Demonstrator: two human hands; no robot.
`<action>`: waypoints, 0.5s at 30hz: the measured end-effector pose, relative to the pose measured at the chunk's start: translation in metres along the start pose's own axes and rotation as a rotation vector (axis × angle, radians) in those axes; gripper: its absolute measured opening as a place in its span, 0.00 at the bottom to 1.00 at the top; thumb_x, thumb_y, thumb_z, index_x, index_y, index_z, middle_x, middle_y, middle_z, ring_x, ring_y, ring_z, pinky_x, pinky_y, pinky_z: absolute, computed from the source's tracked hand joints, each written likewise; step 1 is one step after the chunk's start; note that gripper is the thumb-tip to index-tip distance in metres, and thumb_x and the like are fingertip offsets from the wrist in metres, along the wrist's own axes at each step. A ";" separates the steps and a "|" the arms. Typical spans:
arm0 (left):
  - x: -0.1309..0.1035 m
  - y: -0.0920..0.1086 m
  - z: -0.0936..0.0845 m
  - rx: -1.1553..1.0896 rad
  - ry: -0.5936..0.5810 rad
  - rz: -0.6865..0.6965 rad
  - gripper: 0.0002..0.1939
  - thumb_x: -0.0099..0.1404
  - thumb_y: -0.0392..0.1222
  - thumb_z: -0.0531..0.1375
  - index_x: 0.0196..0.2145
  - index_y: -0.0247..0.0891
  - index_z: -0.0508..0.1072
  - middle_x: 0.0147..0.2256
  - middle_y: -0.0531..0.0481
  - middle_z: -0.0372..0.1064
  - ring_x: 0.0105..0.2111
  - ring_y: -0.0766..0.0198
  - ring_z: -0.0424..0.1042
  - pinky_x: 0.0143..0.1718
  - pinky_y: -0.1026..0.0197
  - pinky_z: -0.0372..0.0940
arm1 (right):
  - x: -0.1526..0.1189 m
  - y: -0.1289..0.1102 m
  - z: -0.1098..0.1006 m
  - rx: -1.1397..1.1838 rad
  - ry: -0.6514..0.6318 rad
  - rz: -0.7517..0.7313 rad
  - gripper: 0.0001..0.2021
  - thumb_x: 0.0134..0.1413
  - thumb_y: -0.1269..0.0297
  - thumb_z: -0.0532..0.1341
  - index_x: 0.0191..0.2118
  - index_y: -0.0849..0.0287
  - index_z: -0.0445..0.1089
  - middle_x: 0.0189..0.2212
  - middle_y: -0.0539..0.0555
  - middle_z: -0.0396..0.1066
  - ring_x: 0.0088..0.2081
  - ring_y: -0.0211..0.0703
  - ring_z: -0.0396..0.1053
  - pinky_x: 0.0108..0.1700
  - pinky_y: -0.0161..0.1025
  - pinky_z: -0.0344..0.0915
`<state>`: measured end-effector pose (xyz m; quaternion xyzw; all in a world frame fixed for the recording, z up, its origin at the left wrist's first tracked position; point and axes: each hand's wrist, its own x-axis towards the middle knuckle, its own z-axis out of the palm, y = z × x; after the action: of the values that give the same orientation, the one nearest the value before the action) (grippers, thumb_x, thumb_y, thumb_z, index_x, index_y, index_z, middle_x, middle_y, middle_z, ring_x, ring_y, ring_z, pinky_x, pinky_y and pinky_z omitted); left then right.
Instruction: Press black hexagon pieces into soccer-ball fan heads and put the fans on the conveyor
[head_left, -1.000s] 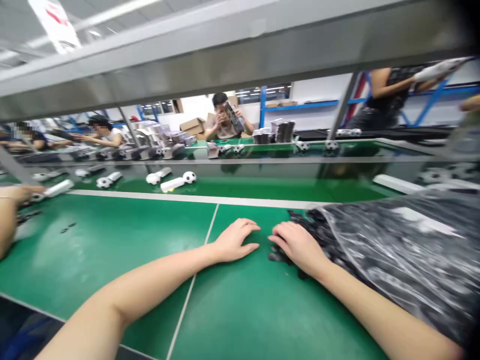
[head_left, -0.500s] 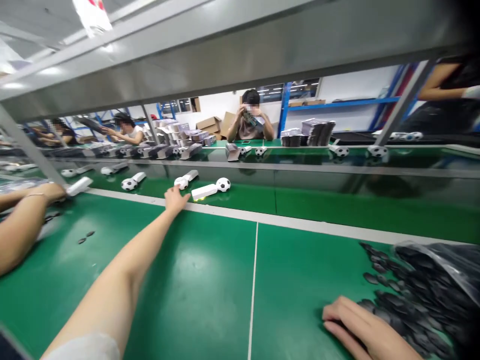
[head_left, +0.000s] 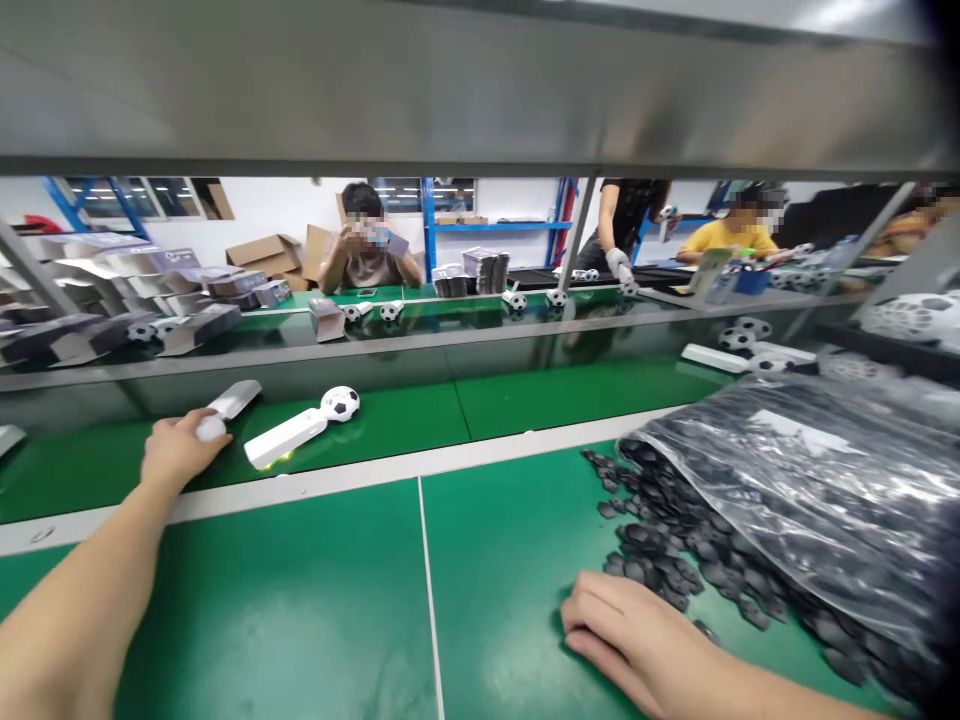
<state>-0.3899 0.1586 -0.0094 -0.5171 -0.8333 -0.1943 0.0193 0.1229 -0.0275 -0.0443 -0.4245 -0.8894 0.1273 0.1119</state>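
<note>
White device (head_left: 237, 400), ball (head_left: 211, 429) between left grip (head_left: 178, 448)

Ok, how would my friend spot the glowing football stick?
Find the long green belt beyond the pale strip. On it, just right of the left hand, lies a white stick with a black-and-white football at its right end. Unlike the stick at that hand, it shows a yellow-green glow underneath.

The left hand (head_left: 178, 448) is showing bare — a slim thumb narrowing to a rounded tip, a smooth wrist, and a left forearm (head_left: 97, 590), also bare, that is broadening toward the picture's edge. The right hand (head_left: 637, 635) is showing bare too, its knuckles rounding softly — and the visible right forearm (head_left: 757, 690) is looking equally plain.
</note>
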 end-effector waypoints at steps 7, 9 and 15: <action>-0.077 0.018 -0.052 -0.366 -0.071 -0.199 0.26 0.54 0.64 0.50 0.43 0.44 0.62 0.37 0.49 0.63 0.33 0.60 0.66 0.25 0.65 0.64 | -0.001 -0.001 -0.001 0.022 0.027 -0.019 0.10 0.59 0.63 0.48 0.36 0.56 0.65 0.31 0.52 0.66 0.33 0.38 0.63 0.35 0.35 0.60; -0.118 0.029 -0.066 -0.366 -0.133 -0.126 0.26 0.54 0.65 0.49 0.42 0.44 0.63 0.36 0.50 0.65 0.32 0.60 0.66 0.22 0.67 0.62 | 0.000 0.000 -0.002 0.061 0.032 -0.031 0.10 0.59 0.62 0.48 0.36 0.57 0.65 0.31 0.52 0.67 0.33 0.38 0.64 0.35 0.34 0.61; -0.233 0.067 -0.047 -0.126 -0.273 0.415 0.31 0.50 0.57 0.58 0.49 0.39 0.62 0.48 0.43 0.58 0.47 0.52 0.63 0.46 0.56 0.62 | 0.018 0.010 -0.004 0.266 0.127 -0.069 0.08 0.57 0.63 0.52 0.33 0.58 0.68 0.31 0.51 0.69 0.35 0.37 0.66 0.39 0.33 0.62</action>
<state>-0.2316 -0.0306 0.0003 -0.6986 -0.6906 -0.1661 -0.0861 0.1202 -0.0069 -0.0424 -0.3825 -0.8697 0.2131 0.2277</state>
